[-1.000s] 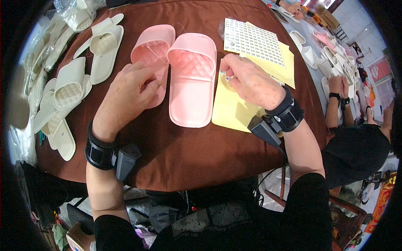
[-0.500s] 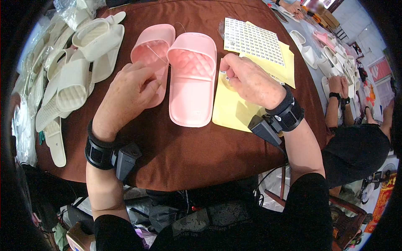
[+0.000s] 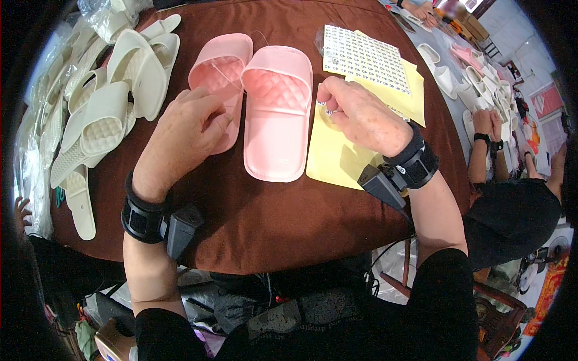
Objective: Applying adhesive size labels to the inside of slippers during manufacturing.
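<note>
A pair of pink slippers lies side by side on the brown tablecloth. My left hand (image 3: 183,129) rests over the left pink slipper (image 3: 224,47), its fingers curled in; whatever they may hold is hidden. Just right of it, the right pink slipper (image 3: 276,147) lies with its strap end away from me. My right hand (image 3: 364,117) is over a yellow backing sheet (image 3: 337,157), thumb and fingers pinched together near the few printed stickers left on it. Anything between those fingertips is too small to make out.
Off-white slippers (image 3: 107,129) are piled at the left beside clear plastic bags (image 3: 37,168). Behind my right hand lies a white sheet of printed stickers (image 3: 364,60) on more yellow sheets. Another person's hands (image 3: 486,123) work at a right-hand table with more slippers.
An off-white slipper at the upper left has turned and shifted. Another person's hand has come into view at the far left edge. Both my hands have hardly moved.
</note>
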The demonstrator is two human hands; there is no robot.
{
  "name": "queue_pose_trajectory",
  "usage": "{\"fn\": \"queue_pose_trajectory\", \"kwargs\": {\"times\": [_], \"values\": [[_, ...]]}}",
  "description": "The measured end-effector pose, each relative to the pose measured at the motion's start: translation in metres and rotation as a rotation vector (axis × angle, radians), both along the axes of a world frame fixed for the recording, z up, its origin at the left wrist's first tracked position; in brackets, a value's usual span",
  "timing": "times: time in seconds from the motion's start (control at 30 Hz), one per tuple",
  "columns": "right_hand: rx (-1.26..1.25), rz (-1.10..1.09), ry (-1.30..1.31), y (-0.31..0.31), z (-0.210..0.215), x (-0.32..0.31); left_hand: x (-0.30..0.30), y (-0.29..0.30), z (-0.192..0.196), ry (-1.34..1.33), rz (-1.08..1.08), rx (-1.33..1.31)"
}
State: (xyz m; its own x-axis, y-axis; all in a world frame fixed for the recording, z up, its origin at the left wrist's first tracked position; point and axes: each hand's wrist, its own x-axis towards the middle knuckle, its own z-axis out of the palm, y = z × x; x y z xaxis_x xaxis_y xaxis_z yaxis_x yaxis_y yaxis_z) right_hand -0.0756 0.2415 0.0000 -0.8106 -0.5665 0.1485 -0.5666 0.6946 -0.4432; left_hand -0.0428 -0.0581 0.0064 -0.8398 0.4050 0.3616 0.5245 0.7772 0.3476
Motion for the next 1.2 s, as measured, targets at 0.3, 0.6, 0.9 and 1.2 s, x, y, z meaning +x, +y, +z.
{"fn": "queue_pose_trajectory", "kwargs": {"times": [0.3, 0.6, 0.9, 1.2], "values": [[-0.037, -0.002, -0.024, 0.0, 0.003, 0.0, 0.0, -0.001, 0.0, -0.01, 0.0, 0.007], [-0.084, 0.015, -0.099, 0.003, 0.006, 0.0, 0.001, 0.0, 0.0, -0.006, 0.01, 0.005], [-0.032, 0.049, -0.17, 0.008, 0.014, 0.0, 0.001, 0.0, -0.001, -0.013, 0.01, 0.017], [-0.471, 0.24, -0.546, 0.005, 0.029, 0.0, 0.001, 0.001, 0.001, 0.015, 0.001, 0.003]]}}
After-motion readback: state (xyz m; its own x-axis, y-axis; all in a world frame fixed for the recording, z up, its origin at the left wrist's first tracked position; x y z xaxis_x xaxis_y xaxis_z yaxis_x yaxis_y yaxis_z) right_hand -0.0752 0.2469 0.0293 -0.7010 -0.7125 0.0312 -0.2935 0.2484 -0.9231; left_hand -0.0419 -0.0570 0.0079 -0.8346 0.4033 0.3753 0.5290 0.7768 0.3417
